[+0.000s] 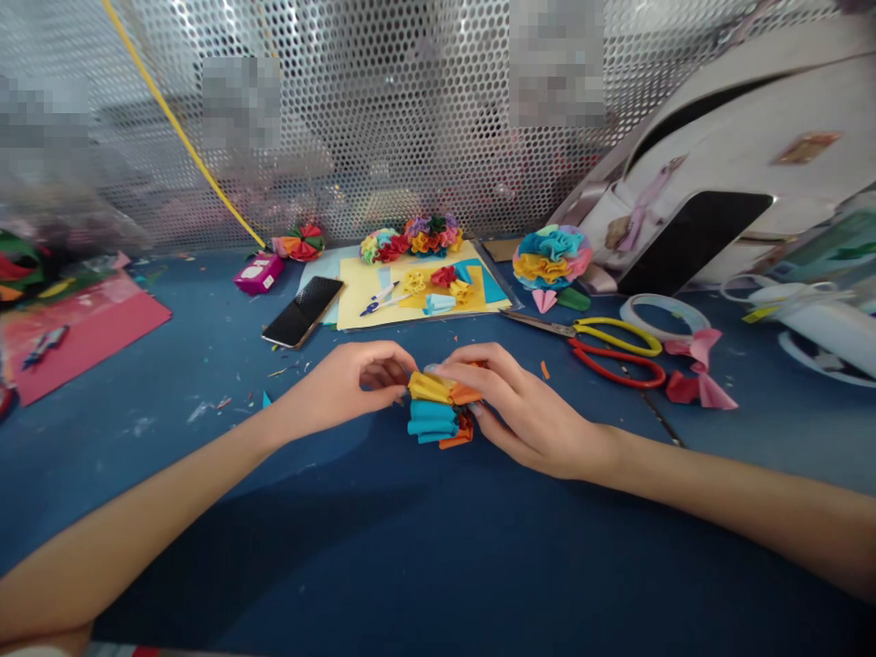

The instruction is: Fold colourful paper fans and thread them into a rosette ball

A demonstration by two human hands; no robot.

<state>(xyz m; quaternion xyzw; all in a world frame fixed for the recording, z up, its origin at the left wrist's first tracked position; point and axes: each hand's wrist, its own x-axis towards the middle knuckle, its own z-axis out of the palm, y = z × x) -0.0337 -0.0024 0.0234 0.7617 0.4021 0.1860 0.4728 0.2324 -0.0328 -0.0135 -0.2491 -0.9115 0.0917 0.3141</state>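
Shapes behind a perforated metal screen (424, 109) blur beyond recognition, while a pale bag (739, 128) runs out of frame at right and a pink sheet (88, 338) at left. The right hand (534, 411) covers part of the folded paper (432, 420); whether the left hand's (356, 388) fingertips touch it is unclear.

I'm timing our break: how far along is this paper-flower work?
Looks done: the ruffled flower beside the backpack. In hand: a smaller multicolored cluster, the right hand holding it, the left hand at its edge. Probably left: filling it out; small folded pieces lie on yellow paper.
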